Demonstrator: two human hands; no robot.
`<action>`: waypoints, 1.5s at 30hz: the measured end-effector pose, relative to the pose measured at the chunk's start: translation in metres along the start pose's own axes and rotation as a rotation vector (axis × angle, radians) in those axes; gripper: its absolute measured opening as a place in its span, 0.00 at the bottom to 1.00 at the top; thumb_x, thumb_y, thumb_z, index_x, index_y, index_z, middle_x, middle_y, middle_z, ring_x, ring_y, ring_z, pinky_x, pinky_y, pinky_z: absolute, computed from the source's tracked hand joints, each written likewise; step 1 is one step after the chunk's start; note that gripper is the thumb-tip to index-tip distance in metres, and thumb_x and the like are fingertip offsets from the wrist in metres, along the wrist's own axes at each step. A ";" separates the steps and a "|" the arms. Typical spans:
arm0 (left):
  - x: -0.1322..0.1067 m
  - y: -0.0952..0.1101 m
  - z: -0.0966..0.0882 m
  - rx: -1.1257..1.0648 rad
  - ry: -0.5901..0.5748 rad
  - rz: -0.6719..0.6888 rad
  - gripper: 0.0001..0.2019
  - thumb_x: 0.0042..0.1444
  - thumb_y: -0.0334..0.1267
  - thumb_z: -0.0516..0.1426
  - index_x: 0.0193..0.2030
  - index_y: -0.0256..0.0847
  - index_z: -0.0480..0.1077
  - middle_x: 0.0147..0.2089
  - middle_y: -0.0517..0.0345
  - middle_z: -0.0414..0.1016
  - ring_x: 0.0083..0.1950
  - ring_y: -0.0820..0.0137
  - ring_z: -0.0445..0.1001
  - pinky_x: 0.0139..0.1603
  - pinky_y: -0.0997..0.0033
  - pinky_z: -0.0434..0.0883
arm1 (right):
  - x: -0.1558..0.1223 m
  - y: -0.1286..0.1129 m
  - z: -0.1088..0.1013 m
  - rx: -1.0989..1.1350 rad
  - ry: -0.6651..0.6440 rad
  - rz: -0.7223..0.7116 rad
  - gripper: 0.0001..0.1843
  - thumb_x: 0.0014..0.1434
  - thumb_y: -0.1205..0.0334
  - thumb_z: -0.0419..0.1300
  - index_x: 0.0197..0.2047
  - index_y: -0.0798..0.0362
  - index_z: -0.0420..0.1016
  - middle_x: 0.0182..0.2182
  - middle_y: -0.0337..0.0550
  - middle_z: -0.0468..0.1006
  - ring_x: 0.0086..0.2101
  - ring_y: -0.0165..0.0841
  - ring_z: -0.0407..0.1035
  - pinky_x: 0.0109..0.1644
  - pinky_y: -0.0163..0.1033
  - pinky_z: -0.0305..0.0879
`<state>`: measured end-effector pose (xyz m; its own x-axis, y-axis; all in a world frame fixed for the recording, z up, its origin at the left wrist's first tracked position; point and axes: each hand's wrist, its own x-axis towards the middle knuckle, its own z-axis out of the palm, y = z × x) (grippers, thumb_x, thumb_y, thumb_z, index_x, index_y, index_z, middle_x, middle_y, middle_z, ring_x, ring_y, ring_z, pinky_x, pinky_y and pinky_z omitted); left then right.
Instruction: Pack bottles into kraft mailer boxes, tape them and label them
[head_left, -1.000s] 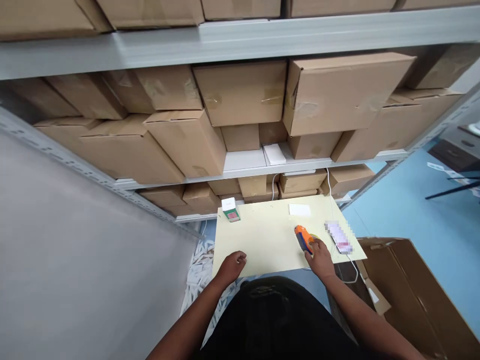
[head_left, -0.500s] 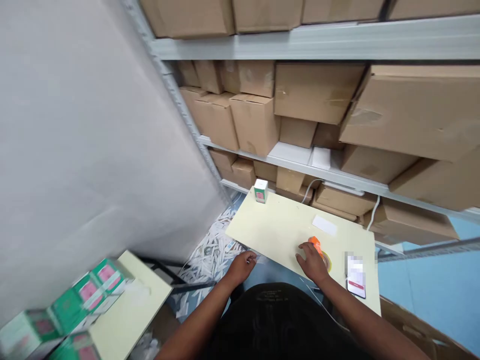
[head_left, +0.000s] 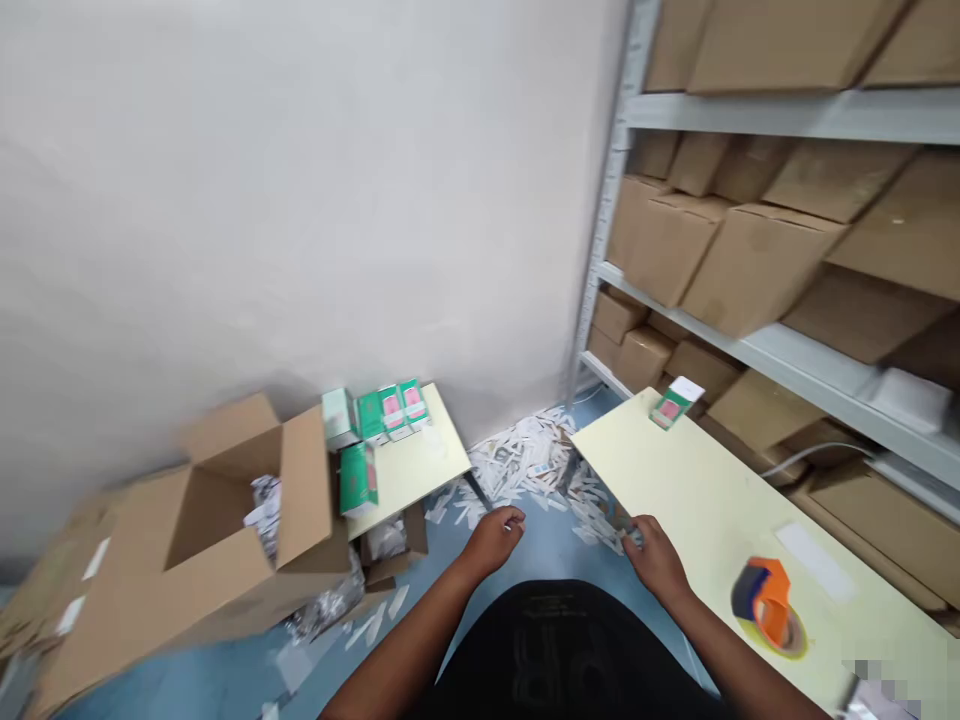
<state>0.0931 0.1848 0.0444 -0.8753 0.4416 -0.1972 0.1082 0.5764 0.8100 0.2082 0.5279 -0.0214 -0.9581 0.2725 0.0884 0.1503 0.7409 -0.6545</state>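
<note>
My left hand [head_left: 493, 541] hangs over the floor between the two tables, its fingers loosely curled in with nothing visible in them. Beside the near left edge of the right-hand table [head_left: 637, 450] is my right hand [head_left: 658, 558], empty, with thumb and fingers apart. To the right of that hand, an orange and dark blue tape dispenser [head_left: 765, 592] with a yellowish tape roll lies on the table. A small green, white and pink box [head_left: 673, 402] stands at the table's far corner.
Several green boxes [head_left: 358, 478] stand on the left table [head_left: 409, 470], next to an open carton [head_left: 225, 570] with crumpled paper inside. White paper strips [head_left: 517, 455] litter the floor. Shelving [head_left: 795, 112] full of cartons rises at right. A phone [head_left: 870, 695] lies at the lower right.
My view has swung left, bringing the open carton into sight. My right hand has moved from beside the tape dispenser to the table's edge; my left hand stays loosely curled.
</note>
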 end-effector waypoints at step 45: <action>-0.365 -0.381 -0.478 0.005 1.107 -0.965 0.21 0.57 0.41 0.63 0.57 0.39 0.74 0.61 0.44 0.77 0.63 0.54 0.71 0.62 0.62 0.65 | 0.081 -0.588 0.318 0.213 -0.517 -0.953 0.14 0.67 0.46 0.58 0.43 0.45 0.78 0.46 0.49 0.81 0.48 0.46 0.75 0.46 0.52 0.77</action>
<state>0.1461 -0.5251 0.0721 -0.5144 -0.8473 -0.1325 -0.7159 0.3392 0.6102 -0.0355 -0.0807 0.1321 -0.6527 -0.6803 0.3334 -0.7013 0.3760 -0.6057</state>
